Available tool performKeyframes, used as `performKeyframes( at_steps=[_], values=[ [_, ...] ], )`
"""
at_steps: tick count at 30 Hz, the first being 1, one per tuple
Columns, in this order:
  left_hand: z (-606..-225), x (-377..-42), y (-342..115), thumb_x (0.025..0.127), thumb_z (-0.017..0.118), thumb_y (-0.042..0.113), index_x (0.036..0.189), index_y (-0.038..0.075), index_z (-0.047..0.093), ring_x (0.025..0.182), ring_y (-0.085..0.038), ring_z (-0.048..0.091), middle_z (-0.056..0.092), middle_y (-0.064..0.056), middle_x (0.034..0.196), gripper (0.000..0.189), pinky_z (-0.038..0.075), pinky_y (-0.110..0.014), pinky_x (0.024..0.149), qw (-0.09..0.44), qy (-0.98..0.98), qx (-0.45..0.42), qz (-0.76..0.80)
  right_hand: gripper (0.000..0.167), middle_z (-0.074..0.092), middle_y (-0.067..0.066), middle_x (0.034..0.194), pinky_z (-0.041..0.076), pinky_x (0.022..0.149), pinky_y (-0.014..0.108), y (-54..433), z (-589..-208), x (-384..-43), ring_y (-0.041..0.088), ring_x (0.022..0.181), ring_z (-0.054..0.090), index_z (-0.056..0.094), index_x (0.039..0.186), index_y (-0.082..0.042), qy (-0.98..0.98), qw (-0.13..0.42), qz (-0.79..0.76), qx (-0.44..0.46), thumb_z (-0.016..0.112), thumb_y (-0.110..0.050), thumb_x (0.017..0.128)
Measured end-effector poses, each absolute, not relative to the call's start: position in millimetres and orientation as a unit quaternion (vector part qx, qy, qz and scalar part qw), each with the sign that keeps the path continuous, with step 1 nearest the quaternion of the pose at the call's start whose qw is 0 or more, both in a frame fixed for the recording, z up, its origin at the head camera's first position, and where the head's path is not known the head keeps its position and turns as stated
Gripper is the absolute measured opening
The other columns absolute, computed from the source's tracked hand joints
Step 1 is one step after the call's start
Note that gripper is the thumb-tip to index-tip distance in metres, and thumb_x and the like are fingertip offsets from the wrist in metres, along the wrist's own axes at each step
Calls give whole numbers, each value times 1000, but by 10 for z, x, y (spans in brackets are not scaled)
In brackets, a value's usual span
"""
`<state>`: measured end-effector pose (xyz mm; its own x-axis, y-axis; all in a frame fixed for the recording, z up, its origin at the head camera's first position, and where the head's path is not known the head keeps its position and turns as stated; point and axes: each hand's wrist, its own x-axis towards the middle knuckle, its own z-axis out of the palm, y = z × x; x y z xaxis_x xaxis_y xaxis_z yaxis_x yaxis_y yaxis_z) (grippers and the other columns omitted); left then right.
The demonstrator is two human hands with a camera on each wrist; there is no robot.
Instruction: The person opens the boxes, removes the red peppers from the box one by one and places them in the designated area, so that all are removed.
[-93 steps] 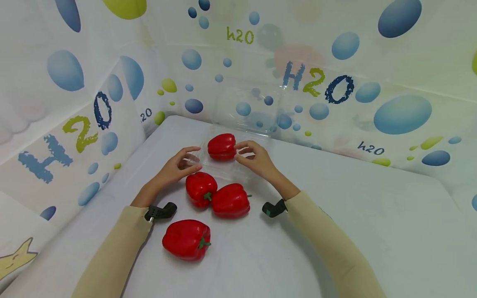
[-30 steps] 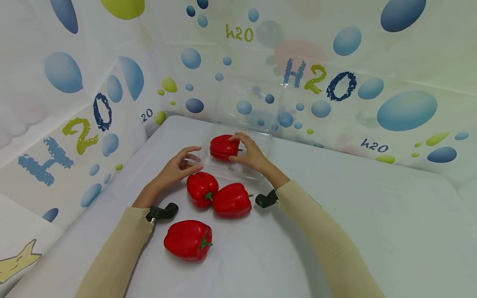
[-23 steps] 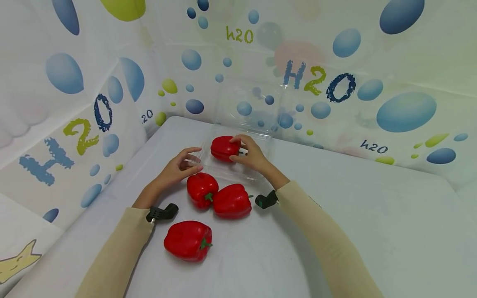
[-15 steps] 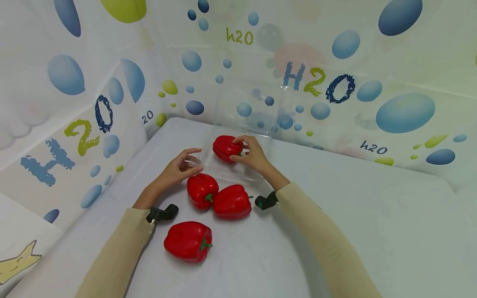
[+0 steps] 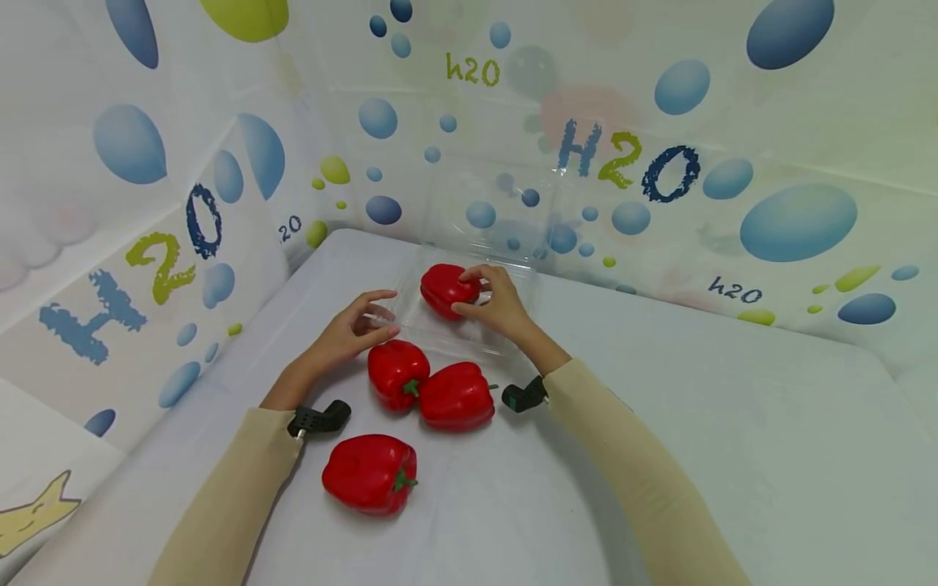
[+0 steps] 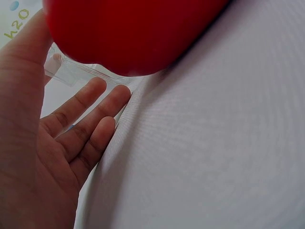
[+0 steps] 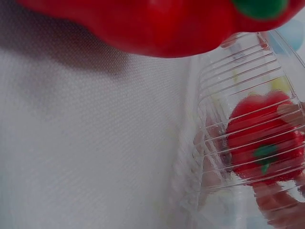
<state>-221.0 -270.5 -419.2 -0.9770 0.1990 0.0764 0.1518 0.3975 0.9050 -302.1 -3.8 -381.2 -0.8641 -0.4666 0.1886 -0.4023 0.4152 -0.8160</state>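
Note:
A red bell pepper [image 5: 443, 290] lies inside a clear plastic container [image 5: 462, 342]. My right hand [image 5: 504, 309] holds that pepper by its right end, thumb on the near side and fingers on the far side. Through the container's ribbed wall [image 7: 238, 86] in the right wrist view, the same pepper shows its green stem. My left hand [image 5: 339, 335] is at the container's left side with fingers loosely spread; in the left wrist view its fingers [image 6: 78, 107] extend by the plastic, and contact is unclear. Two more red bell peppers, a left one [image 5: 396, 374] and a right one [image 5: 456, 396], lie just in front.
Another red bell pepper [image 5: 369, 474] lies nearer on the white tabletop [image 5: 528, 505]. The container's clear lid [image 5: 491, 203] stands raised at the back against the wall sheet [image 5: 630, 73], which is printed with bubbles. Black wrist cameras sit on both sleeves.
My right hand has reached into the container and taken hold of the pepper. The pepper has shifted slightly right and turned. My left hand stays where it was.

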Motion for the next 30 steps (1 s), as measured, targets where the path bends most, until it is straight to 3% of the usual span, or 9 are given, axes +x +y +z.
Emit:
performKeyframes(
  at_steps=[11,30],
  values=[
    [-4167,-2216,-2683,93,66,19,149,19,36,110,-36,61,56,-21,127,63,54,-28,84,23,839,104,534,43,49,14,131,52,93,42,-9,-3765,-3002,30,117,50,56,123,-7,841,39,-484,-237,75,-13,85],
    [-4156,-2179,-2686,94,65,17,149,16,35,108,-37,61,56,-22,127,63,53,-24,82,21,840,108,531,43,48,13,132,55,89,38,10,-3762,-2933,31,115,52,56,124,-8,826,52,-509,-236,75,-13,86]
  ],
)
